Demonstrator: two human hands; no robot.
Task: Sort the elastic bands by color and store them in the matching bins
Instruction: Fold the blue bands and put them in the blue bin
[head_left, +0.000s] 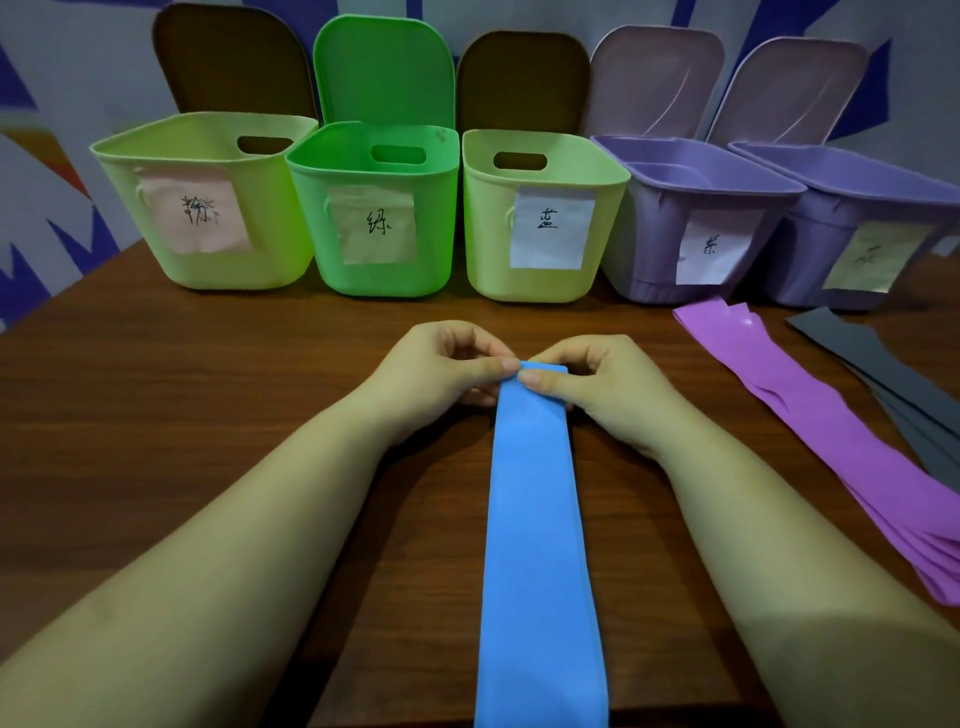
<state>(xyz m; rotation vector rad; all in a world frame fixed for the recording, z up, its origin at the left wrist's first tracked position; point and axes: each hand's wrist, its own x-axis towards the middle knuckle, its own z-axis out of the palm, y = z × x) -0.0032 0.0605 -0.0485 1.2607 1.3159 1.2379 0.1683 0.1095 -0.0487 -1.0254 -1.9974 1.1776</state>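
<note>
A long blue elastic band (535, 530) lies flat on the wooden table (208, 389), running from the near edge toward the bins. My left hand (441, 371) pinches its far left corner and my right hand (597, 387) pinches its far right corner. Several purple bands (831, 441) lie stacked at the right, with dark grey bands (893, 374) beyond them. Five open bins stand in a row at the back: a light green one with a pink label (202, 202), a green one (374, 213), a light green one with a white label (540, 218), and two purple ones (691, 218) (862, 228).
Each bin's lid stands raised behind it against a patterned wall. The bins' insides are mostly hidden from this angle. The purple and grey bands reach the table's right edge.
</note>
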